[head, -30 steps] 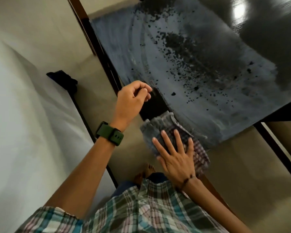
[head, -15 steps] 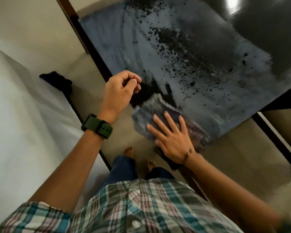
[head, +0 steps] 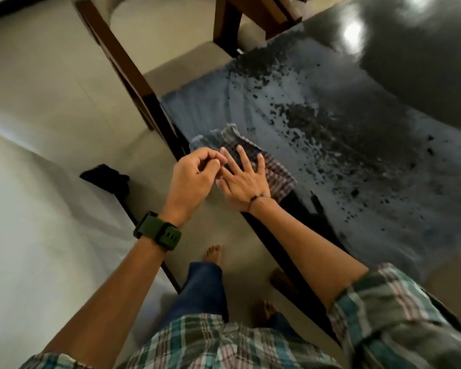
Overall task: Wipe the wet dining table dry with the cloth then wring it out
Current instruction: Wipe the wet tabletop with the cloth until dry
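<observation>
Checked cloth (head: 274, 169) under flat, spread R hand (head: 244, 179) on table (head: 357, 161); L hand (head: 194, 174) curled, empty.

Folded cotton cloth (head: 274, 169): pink-white check, grey edge
Glossy dining table top (head: 383, 145): black, dark droplet speckles
Rubber wristwatch strap (head: 159, 231): green
Short-sleeved shirt (head: 383, 310): teal-white plaid
Trousers (head: 202, 288): dark blue

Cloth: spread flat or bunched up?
Mostly flat on the table, pinned under the right hand's open palm; its far edge is rumpled. The cloth is not balled or wrung.
</observation>
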### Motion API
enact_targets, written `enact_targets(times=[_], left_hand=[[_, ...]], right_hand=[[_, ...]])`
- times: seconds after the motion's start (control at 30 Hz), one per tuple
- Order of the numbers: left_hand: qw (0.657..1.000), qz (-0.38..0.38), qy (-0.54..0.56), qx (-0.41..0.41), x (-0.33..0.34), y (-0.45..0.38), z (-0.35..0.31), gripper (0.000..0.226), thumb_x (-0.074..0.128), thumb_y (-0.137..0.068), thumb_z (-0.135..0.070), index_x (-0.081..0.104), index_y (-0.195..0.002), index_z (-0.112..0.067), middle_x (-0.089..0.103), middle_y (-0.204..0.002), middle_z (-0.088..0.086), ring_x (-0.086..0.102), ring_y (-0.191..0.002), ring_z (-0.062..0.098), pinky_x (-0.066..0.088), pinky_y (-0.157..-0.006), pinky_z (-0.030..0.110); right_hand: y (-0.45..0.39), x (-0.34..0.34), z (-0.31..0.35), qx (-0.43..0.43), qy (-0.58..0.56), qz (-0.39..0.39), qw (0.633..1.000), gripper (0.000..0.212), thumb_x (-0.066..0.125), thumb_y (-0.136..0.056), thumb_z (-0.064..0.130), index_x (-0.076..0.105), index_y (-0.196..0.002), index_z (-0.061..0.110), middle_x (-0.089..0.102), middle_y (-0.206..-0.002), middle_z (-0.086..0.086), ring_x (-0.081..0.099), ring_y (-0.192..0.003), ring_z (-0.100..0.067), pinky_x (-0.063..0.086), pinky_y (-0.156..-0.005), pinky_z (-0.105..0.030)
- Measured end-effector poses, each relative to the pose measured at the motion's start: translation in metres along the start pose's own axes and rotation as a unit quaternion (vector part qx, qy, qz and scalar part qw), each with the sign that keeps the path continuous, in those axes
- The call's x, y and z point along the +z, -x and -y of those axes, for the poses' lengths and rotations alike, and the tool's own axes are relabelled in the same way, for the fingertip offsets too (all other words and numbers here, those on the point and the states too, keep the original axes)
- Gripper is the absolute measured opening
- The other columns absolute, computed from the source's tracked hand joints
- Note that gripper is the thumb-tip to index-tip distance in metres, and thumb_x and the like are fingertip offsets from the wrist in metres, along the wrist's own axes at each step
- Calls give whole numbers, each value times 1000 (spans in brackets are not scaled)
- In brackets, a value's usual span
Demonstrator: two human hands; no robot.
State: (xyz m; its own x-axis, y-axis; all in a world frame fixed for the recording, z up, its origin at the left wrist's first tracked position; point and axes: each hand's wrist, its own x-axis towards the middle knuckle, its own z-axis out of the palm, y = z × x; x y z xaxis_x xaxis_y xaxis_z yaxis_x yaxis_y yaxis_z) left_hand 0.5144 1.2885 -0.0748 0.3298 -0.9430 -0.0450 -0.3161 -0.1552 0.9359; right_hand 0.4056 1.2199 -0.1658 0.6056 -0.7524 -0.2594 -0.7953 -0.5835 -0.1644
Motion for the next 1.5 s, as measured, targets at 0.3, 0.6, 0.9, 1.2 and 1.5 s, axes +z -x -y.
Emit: enact_targets(times=[0.3,0.6,0.9,1.2,1.5], left_hand=[[996,44,-56,54,-51,-80,-16,16,47,-88,-6,62,-84,-7,63,-73,5,62,-71,16,54,-70,29],[999,-21,-17,37,-51,-119,-28,17,47,-90,-4,62,-84,-8,63,-72,1,60,-66,5,46,-63,12],[991,-130,-8,23,-75,-98,-27,17,48,-89,-1,63,-83,-9,63,-76,-1,59,-65,-1,47,-62,11],[997,-71,7,-1,-80,-137,-16,21,46,-90,0,61,-80,-11,61,-72,3,58,-66,5,48,-63,14],[997,-64,15,-32,-95,-155,7,26,48,-90,-4,60,-77,-23,64,-75,-2,61,-70,6,52,-69,23]], right_hand=[[-23,-1,13,26,-14,6,1000,52,10,-98,51,-4,-147,43,-6,-159,12,-11,-146,-23,-8,-113,-58],[59,25,-4,3,10,-16,1000,51,12,-97,50,16,-147,41,25,-155,7,16,-143,-30,12,-106,-64],[-191,-34,68,-96,43,22,994,57,19,-99,43,-3,-150,31,-8,-160,5,-20,-144,-29,-10,-110,-64],[-28,11,17,-108,44,-39,992,57,29,-91,44,25,-147,32,19,-158,4,19,-144,-29,12,-111,-60],[-138,-18,45,-80,22,-11,996,56,23,-95,52,11,-148,39,8,-159,7,3,-147,-26,-1,-113,-59]])
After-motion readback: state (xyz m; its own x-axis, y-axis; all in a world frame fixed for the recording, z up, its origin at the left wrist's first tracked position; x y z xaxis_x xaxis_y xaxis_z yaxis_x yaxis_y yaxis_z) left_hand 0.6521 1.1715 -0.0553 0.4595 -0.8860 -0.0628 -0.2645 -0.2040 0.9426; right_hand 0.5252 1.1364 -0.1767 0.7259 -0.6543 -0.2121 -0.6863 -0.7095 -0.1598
